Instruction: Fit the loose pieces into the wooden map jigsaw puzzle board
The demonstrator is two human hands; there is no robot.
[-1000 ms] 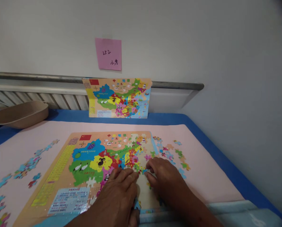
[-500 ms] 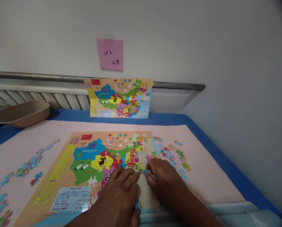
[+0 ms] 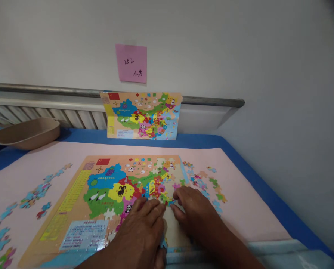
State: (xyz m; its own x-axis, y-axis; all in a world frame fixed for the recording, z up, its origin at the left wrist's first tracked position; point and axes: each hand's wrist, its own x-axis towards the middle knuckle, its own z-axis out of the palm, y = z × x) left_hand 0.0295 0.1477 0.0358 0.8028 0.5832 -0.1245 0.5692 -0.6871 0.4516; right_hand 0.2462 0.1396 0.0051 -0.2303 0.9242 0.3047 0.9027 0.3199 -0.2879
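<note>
A map jigsaw puzzle (image 3: 107, 198), partly filled, lies before me with bare beige backing (image 3: 176, 228) showing on its right side. My left hand (image 3: 141, 228) rests palm down over its lower middle, fingers extended, the fingertips touching assembled pieces. Just right of it, my right hand (image 3: 196, 209) has thumb and forefinger curled together at a small blue puzzle piece (image 3: 172, 203), which sits at the edge of the filled area. Most of that piece is covered by the fingers. Pieces under my left palm are hidden.
Loose pieces lie left (image 3: 35, 196) and right (image 3: 219, 190) of the puzzle on a pink mat (image 3: 251, 209). A printed reference map (image 3: 143, 116) leans against the wall rail (image 3: 212, 101). A brown tray (image 3: 28, 134) stands at the back left. Light-blue cloth (image 3: 279, 254) lies at front right.
Both hands stay almost in place over the puzzle. The view has shifted very slightly; no piece has visibly moved.
</note>
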